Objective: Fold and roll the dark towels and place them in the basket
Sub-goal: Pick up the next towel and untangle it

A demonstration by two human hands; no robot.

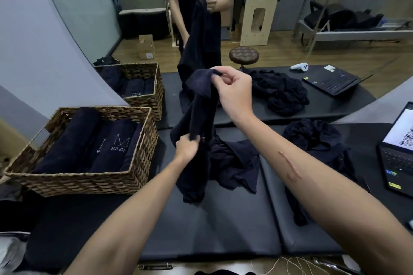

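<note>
A dark towel (196, 105) hangs in the air over the black padded table (212, 225). My right hand (234, 94) pinches its top corner high up, and my left hand (186, 148) grips its edge lower down. The towel's lower end trails onto a crumpled dark towel (234, 163) lying on the table. At the left stands a wicker basket (89, 183) holding several rolled dark towels (67, 140), some with white lettering.
Another heap of dark towels (317, 138) lies at the right, next to an open laptop (400, 152). A mirror behind the table reflects the basket, the towels and a person. Cables lie at the table's near edge.
</note>
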